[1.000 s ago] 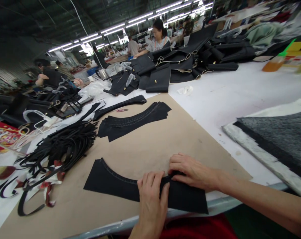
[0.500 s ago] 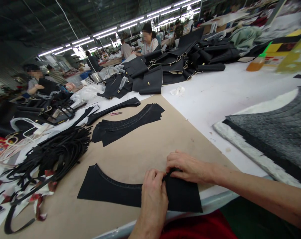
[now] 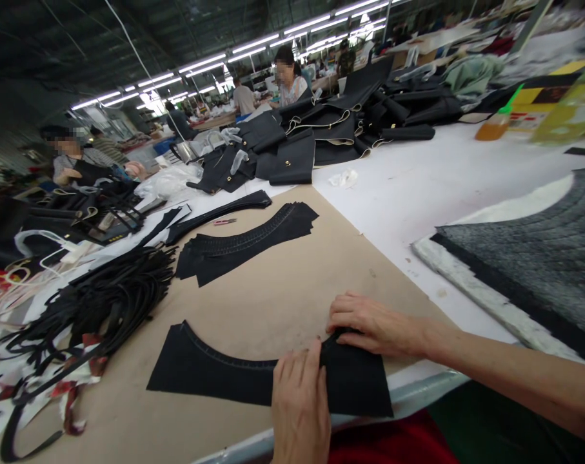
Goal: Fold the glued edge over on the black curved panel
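A black curved panel [image 3: 219, 374] lies on brown board at the table's near edge, with a folded, creased rim along its inner curve. My left hand [image 3: 302, 399] rests on the panel's middle, its fingers pressed together at the curved edge. To its right, my right hand [image 3: 364, 325] has its fingers closed on the same curved edge, thumb bent inward; the fingertips are partly hidden. Farther back on the board sits a stack of similar black curved panels [image 3: 244, 241].
Black strips [image 3: 108, 296] are heaped at the left beside red and white scraps. Black leather pieces [image 3: 292, 154] pile up at the back. A bottle of orange liquid [image 3: 493, 125] and grey quilted fabric [image 3: 529, 245] are on the right. Other people sit in the background.
My left hand has flattened and shifted slightly along the panel, its fingers now straighter. My right hand has moved slightly right along the curved edge.
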`<control>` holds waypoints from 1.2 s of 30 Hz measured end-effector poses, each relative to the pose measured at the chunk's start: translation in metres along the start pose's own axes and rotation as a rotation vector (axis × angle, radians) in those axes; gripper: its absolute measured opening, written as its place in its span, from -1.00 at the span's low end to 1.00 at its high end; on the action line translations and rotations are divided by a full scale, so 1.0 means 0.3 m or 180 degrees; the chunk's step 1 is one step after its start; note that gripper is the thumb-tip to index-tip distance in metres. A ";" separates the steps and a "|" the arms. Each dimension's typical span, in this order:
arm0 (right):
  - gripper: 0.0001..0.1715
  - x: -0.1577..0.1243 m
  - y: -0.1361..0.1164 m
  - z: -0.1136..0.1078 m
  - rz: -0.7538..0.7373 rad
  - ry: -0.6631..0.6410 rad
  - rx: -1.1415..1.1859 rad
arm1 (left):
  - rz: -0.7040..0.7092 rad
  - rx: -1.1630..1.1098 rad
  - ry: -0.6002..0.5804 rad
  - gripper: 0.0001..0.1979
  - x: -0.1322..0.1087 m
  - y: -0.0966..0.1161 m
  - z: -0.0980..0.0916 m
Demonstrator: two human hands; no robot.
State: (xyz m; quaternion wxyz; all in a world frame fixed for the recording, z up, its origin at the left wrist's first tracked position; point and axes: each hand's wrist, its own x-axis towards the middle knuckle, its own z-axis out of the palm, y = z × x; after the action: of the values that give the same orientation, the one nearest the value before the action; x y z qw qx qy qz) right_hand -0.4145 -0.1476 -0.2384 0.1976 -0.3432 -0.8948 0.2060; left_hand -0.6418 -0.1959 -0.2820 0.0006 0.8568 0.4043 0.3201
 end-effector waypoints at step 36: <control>-0.70 -0.107 0.033 -0.031 -0.0146 0.0186 -0.0657 | 0.0357 0.0684 -0.0248 -0.58 0.054 0.094 0.117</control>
State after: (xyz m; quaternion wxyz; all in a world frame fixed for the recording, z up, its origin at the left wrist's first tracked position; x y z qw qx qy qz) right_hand -0.3825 -0.1610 -0.2424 0.1919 -0.3470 -0.9128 0.0981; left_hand -0.5955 -0.1947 -0.2937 -0.0934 0.8849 0.3874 0.2410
